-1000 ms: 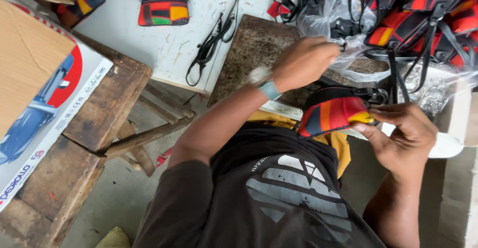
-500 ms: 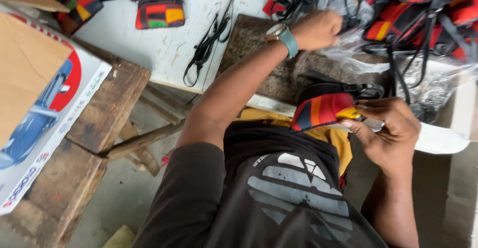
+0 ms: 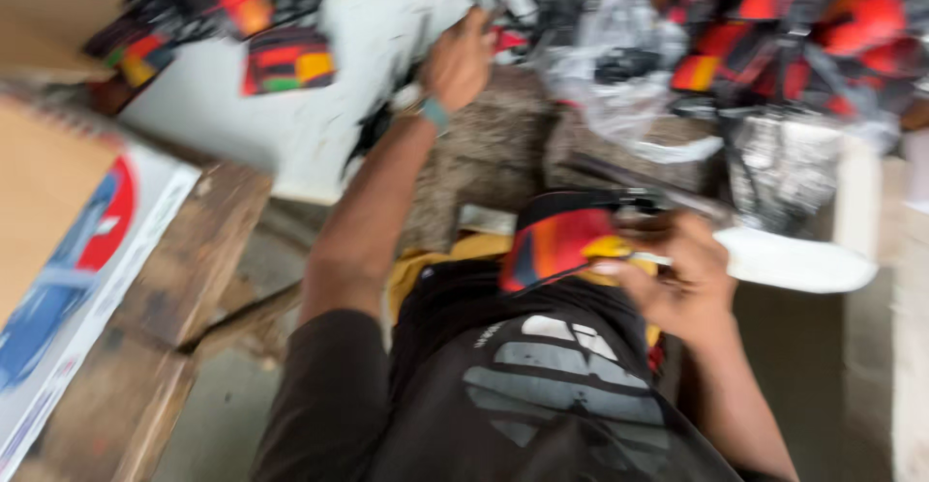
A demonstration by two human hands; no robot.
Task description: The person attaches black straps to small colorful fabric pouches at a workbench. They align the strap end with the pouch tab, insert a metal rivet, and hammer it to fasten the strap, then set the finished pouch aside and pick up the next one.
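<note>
I see clear plastic bags (image 3: 619, 66) of striped items at the frame's top. My right hand (image 3: 682, 284) grips a striped pouch (image 3: 566, 245) mid-frame, long axis tilting up-right. My left hand (image 3: 460, 61) reaches the white bench (image 3: 281, 124); its grip is blurred, I cannot tell

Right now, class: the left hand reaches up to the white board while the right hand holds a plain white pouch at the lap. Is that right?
Not quite. The head view shows the pouch in the right hand is striped red, orange and black, not plain white. The left hand does reach up to the white board.
</note>
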